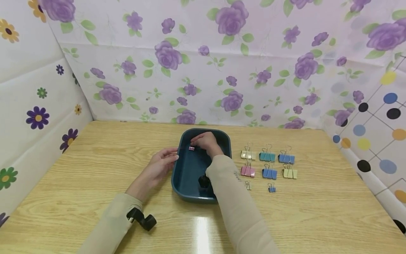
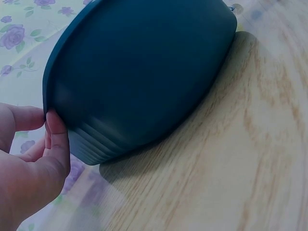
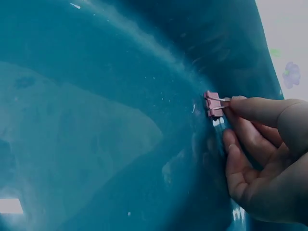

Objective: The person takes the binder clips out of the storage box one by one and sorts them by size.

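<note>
A small pink binder clip point(image 1: 191, 148) is inside the dark teal plastic tub point(image 1: 190, 198), near its far left corner. My right hand point(image 1: 207, 141) reaches into the tub and pinches the clip's wire handles between thumb and fingers. In the right wrist view the pink clip point(image 3: 214, 104) is close to the tub's wall, its handles pointing toward the fingertips. Outside the tub, my left hand point(image 1: 158, 166) holds the left rim. The left wrist view shows the thumb and fingers of the left hand point(image 2: 41, 161) pinching the tub's edge point(image 2: 46, 91).
Right of the tub, several binder clips stand in rows on the wooden table point(image 1: 323, 211): a teal clip point(image 1: 267, 157), a larger pink clip point(image 1: 247, 171), a small blue clip point(image 1: 271, 189) and others. A flowered cloth point(image 1: 203, 81) hangs behind the table.
</note>
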The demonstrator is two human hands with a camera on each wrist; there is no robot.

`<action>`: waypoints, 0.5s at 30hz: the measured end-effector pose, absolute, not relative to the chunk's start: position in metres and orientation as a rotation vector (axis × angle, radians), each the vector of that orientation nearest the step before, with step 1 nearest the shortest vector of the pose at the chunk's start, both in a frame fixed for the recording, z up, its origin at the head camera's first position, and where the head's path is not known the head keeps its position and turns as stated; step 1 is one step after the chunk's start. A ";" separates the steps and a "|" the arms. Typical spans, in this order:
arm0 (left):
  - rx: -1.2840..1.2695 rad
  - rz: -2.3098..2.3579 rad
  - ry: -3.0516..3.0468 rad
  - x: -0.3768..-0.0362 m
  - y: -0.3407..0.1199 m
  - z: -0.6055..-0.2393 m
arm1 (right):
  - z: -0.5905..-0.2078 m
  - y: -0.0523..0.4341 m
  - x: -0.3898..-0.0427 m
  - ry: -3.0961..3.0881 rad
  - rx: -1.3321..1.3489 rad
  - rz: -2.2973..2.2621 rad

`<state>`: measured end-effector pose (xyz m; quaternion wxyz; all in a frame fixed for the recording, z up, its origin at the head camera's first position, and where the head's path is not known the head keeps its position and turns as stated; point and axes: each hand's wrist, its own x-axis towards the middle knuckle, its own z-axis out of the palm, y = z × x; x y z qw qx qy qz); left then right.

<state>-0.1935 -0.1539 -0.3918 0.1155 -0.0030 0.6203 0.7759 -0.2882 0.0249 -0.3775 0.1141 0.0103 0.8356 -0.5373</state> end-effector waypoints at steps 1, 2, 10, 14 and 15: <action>-0.008 2.271 1.819 -0.194 -0.154 -0.392 | -0.377 0.025 -0.288 2.457 0.023 -1.572; -0.006 2.269 1.820 -0.194 -0.154 -0.392 | -0.376 0.024 -0.288 2.466 0.012 -1.568; 0.002 2.270 1.824 -0.195 -0.153 -0.395 | -0.356 0.023 -0.286 2.441 -0.057 -1.573; -0.008 2.283 1.825 -0.195 -0.152 -0.395 | -0.339 0.024 -0.285 2.380 -0.085 -1.598; -0.013 2.285 1.825 -0.195 -0.152 -0.395 | -0.335 0.025 -0.285 2.373 -0.093 -1.604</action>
